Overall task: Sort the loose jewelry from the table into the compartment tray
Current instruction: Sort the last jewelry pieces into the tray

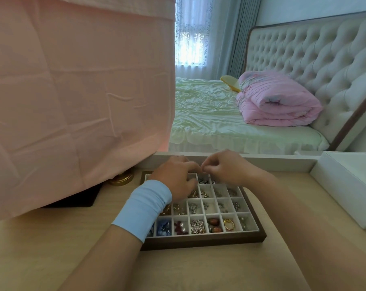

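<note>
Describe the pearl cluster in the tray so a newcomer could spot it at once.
On the light wooden table sits the dark-framed compartment tray. In its row nearest the person, the pearl cluster lies between a dark red piece and reddish-brown stones. It alone is a dense heap of tiny pale beads.

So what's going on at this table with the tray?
A person is sorting jewelry into a wooden compartment tray on the table. The left hand and right hand meet fingertip to fingertip over the tray's back row, apparently working a piece too small to make out. Most visible compartments already hold pieces, including pearl beads and a gold ring in the front row.
</note>
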Available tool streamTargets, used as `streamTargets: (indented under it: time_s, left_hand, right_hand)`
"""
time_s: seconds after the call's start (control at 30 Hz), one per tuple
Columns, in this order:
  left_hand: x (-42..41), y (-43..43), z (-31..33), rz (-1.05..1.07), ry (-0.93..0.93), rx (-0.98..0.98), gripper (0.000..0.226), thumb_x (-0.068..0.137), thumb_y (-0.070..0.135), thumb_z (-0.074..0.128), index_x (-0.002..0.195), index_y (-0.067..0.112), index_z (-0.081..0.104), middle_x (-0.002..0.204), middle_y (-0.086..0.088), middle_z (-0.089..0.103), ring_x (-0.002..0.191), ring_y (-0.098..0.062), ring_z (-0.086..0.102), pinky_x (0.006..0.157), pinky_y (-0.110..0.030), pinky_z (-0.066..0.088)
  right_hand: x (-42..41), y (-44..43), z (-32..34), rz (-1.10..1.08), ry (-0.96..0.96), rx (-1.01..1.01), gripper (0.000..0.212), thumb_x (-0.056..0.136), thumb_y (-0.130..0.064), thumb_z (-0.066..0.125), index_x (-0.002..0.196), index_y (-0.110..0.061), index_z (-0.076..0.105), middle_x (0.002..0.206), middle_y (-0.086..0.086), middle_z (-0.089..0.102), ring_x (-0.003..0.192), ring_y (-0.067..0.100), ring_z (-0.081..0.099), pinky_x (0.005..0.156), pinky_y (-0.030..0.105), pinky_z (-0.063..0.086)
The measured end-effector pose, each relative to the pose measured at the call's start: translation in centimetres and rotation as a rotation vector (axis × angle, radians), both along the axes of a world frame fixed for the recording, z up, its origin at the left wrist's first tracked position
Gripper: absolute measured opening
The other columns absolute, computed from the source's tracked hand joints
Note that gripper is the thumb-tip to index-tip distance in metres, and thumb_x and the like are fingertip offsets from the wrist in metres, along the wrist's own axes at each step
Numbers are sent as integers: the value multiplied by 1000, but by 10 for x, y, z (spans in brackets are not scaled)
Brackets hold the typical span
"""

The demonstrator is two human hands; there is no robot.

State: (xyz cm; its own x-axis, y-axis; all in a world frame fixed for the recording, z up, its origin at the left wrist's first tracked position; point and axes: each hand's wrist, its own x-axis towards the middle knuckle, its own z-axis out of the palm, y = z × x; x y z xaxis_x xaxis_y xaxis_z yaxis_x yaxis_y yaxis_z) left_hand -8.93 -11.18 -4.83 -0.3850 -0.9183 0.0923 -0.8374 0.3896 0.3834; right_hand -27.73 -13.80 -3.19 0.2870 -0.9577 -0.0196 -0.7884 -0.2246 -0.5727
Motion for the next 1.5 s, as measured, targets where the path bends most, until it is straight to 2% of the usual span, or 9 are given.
streamTargets:
  time_s: [0.17,0.27,0.3,0.43,0.57,0.7,0.9,1.13,1.5]
  left_hand:
    - [-9,2,-7,-44,-179,-8,33,94,48,49,126,48,55,134,7,42,130,-18,32,110,-40,32]
    - [-7,2,-2,-19,-150,-82,26,96,42,47,117,43,63,125,9,50,123,-16,40,103,-36,38]
    - [-6,2,-1,-13,-137,-90,26,96,40,47,117,42,63,122,9,53,119,-16,43,101,-36,40]
    - [-5,2,1,-16,-102,-74,26,95,38,48,117,39,62,120,10,56,117,-14,47,100,-35,42]
    - [-9,4,-3,-45,-156,-59,35,93,42,51,128,38,56,129,7,49,123,-16,39,105,-37,38]
    - [-13,6,-7,-75,-255,-63,40,94,51,47,133,43,53,138,7,40,129,-17,31,108,-39,32]
    - [-8,4,0,-27,-137,-95,34,94,49,48,125,41,60,126,11,55,120,-13,45,101,-36,42]
    - [-1,1,0,-13,-127,-55,30,90,46,53,118,37,62,120,11,54,117,-12,45,100,-35,43]
    - [5,17,2,-2,-105,40,41,90,49,55,129,38,52,135,11,48,123,-13,42,105,-39,41]
  right_hand:
    - [-9,5,2,-42,111,-85,18,98,-19,62,104,-27,77,96,-12,73,82,0,65,78,23,54]
    - [-6,13,5,-27,253,-86,30,99,-18,52,100,-33,77,90,-18,66,63,-1,56,60,19,44]
    - [-4,15,4,-10,287,-75,32,99,-19,50,102,-35,77,94,-20,66,65,0,56,61,19,44]
    - [3,17,-4,68,349,-27,36,101,-19,48,117,-39,74,117,-17,57,100,5,57,88,26,49]
    - [-9,17,0,-45,87,-58,32,101,-13,51,107,-31,77,86,-21,65,63,-5,61,65,21,51]
    - [-9,20,0,-98,287,-140,31,98,-18,50,95,-34,76,75,-20,61,60,-2,51,64,25,44]
    - [-5,24,-5,-58,313,-225,30,98,-24,49,92,-36,75,103,-17,60,93,9,58,80,31,44]
    - [2,26,-7,33,433,-131,32,101,-24,46,104,-42,72,114,-11,56,105,14,58,87,33,50]
    - [-8,45,9,-58,291,-186,39,102,-16,46,130,-40,60,129,-13,56,115,11,56,95,33,48]
